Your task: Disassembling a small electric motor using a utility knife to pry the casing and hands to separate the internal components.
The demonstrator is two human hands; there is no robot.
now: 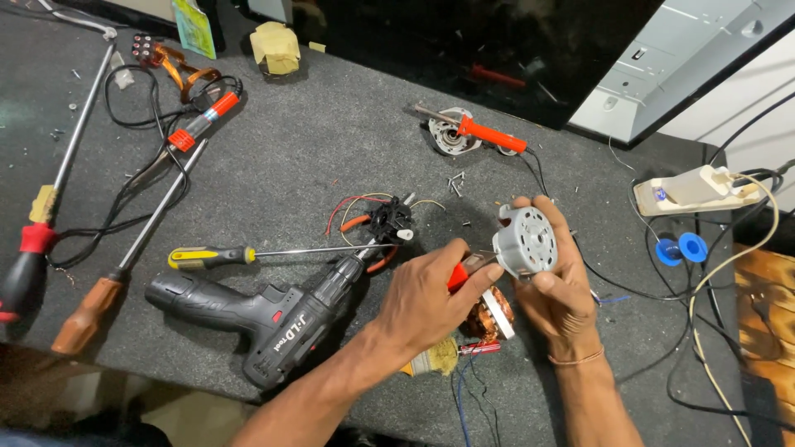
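Head camera, close, looking steeply down at workbench [331, 141].

A dark grey felt-covered workbench [331, 149] fills most of the frame. At the lower centre lies a black cordless drill [265, 310] on its side, and just above it a yellow-handled screwdriver [248, 255] with its shaft pointing right. At the left edge lie a long red-handled screwdriver [29, 257] and a brown wooden-handled screwdriver [91, 310], both slanting up the frame. A black cable [124, 199] loops between them. An orange-handled soldering iron [489, 134] rests at upper centre on a round silver metal motor housing [447, 132]. Small loose screws [455, 182] lie just below it. A cream power strip [696, 189] sits at the right.
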